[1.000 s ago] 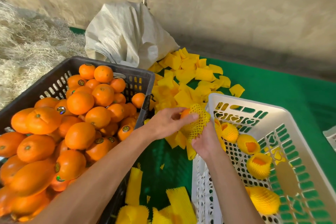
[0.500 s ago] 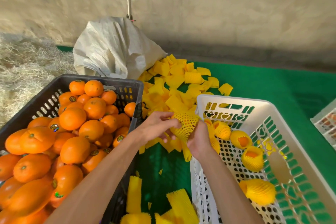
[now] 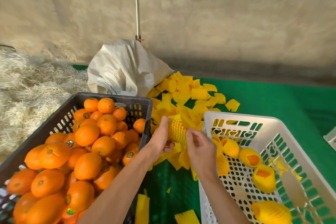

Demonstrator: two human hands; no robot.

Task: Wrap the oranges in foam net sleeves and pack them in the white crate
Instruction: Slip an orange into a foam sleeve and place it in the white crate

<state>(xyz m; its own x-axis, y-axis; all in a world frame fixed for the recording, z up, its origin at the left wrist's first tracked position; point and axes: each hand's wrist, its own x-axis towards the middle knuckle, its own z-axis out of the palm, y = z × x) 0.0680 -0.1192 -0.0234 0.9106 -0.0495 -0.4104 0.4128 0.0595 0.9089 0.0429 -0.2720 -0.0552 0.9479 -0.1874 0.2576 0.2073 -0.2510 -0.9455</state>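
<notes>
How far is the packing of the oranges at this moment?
Early stage. Done: about six sleeved oranges lie in the white crate. In hand: the left hand holds a sleeved orange between the crates; the right hand is beside it. Left: the black crate is heaped with bare oranges.

Bare forearms, hands [image 3: 179, 148]; no sleeves

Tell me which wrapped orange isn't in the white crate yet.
The wrapped orange held in the left hand, between the two crates. The other wrapped ones already lie inside the white crate.
</notes>
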